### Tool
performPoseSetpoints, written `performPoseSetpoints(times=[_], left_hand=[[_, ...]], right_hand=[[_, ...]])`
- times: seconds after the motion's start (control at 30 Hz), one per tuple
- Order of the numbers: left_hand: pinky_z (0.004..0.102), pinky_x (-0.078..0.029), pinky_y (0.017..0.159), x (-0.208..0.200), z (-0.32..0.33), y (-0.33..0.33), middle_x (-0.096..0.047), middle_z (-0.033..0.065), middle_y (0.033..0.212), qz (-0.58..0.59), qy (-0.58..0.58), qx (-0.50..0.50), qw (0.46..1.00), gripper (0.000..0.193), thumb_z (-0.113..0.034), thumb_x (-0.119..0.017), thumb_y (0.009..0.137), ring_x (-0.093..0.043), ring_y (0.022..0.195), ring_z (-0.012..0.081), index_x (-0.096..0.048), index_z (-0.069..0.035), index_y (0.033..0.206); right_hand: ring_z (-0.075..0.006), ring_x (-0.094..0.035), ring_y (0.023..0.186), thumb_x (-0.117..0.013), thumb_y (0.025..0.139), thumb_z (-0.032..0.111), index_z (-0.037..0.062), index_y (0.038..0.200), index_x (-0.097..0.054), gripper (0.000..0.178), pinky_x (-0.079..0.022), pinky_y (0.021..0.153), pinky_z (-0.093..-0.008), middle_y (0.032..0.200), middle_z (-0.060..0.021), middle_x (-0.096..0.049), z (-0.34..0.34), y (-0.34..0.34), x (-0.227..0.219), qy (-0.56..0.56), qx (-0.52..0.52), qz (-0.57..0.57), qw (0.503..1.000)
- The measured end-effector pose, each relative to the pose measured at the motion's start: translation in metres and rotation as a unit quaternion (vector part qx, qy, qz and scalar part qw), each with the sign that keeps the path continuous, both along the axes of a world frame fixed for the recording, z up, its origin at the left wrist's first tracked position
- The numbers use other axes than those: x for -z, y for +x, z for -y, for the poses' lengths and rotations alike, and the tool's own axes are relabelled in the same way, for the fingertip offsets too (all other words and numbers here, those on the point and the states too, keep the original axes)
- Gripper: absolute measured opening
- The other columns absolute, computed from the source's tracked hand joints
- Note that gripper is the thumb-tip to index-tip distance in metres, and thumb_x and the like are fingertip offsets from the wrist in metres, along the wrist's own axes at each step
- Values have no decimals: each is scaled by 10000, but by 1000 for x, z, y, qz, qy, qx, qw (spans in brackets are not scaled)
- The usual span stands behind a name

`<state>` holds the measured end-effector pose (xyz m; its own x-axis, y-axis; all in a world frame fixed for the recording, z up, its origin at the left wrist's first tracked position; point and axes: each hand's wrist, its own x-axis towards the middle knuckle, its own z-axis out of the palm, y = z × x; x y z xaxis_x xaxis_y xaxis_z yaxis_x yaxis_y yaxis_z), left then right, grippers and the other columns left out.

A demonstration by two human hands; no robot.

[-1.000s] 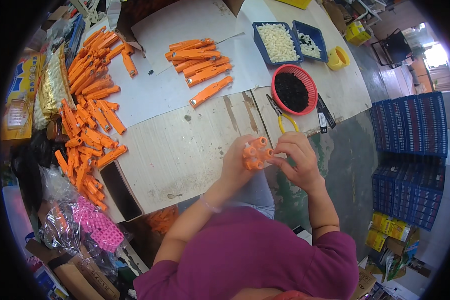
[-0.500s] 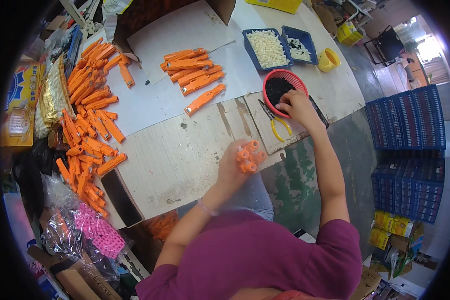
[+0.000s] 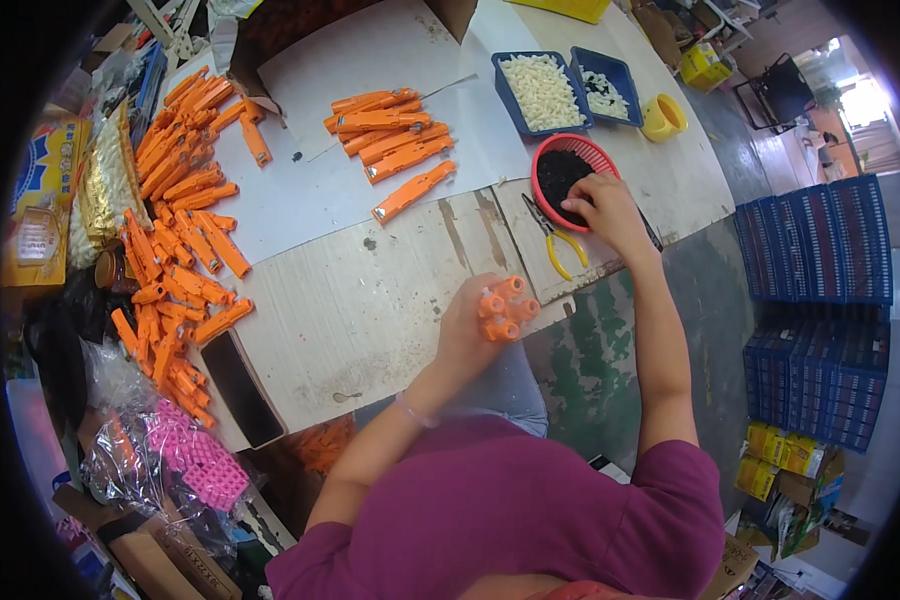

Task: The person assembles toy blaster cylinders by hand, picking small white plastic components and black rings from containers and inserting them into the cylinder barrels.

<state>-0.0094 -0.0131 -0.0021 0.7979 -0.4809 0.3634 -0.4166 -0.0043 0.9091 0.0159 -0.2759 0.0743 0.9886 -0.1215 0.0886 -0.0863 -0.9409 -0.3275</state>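
My left hand (image 3: 462, 328) is closed around several orange plastic handles (image 3: 507, 308), their round hollow ends facing up, just off the table's front edge. Over the near side of a red plastic basket (image 3: 604, 158), my right hand (image 3: 607, 208) has its fingers drawn together in a pinch. Small black parts (image 3: 560, 172) fill the basket's bottom; whether one is between the fingertips is too small to tell. Yellow-handled pliers (image 3: 558, 245) lie beside the basket. A short row of orange handles (image 3: 395, 140) rests on the white sheet ahead.
A large heap of orange handles (image 3: 185, 220) covers the table's left side, with a dark phone-like slab (image 3: 240, 390) near it. Blue trays of white pieces (image 3: 542, 92) and a yellow roll (image 3: 663, 118) stand at the back right. Stacked blue crates (image 3: 815, 240) stand right of the table.
My right fingers have drawn slightly back over the black parts and come closer together. My left hand keeps its hold on the orange handles; the view has shifted a little.
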Motion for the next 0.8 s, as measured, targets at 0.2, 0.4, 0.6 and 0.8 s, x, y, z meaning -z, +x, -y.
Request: performPoseSetpoints(times=[0.2, 0.4, 0.6, 0.8], left_hand=[[321, -527, 753, 0, -2, -1, -610, 104, 1028, 6, 20, -8, 1000, 599, -77, -765, 715, -643, 891, 227, -416, -99, 1201], [364, -509, 765, 1, 0, -2, -591, 117, 1051, -15, 4, -3, 1000, 583, -110, -761, 708, -616, 910, 291, -431, -99, 1189], [403, -487, 800, -3, -2, -1, -567, 139, 1079, -37, -14, 9, 999, 607, -138, -772, 682, -583, 959, 347, -444, -94, 1190], [402, -485, 801, -4, -1, 0, -563, 146, 1083, -37, -12, 10, 999, 630, -147, -785, 661, -577, 965, 351, -450, -84, 1190]], right_hand=[[-300, -615, 744, -698, 769, 230, 21, 824, -656, 220, -469, 678, -381, 775, -148, -643, -10, -2, -5, 62, 102, -12, 993], [-241, -629, 722, -660, 796, 132, 14, 918, -674, 171, -480, 665, -320, 765, -119, -648, -26, -15, -20, 178, 123, 50, 975], [-220, -621, 761, -595, 778, -15, 10, 940, -662, 177, -493, 670, -297, 848, -75, -628, -98, -46, -72, 251, -97, 81, 960], [-263, -603, 802, -608, 728, -7, 34, 929, -599, 206, -489, 736, -342, 876, -81, -610, -126, -55, -64, 151, -186, 140, 961]])
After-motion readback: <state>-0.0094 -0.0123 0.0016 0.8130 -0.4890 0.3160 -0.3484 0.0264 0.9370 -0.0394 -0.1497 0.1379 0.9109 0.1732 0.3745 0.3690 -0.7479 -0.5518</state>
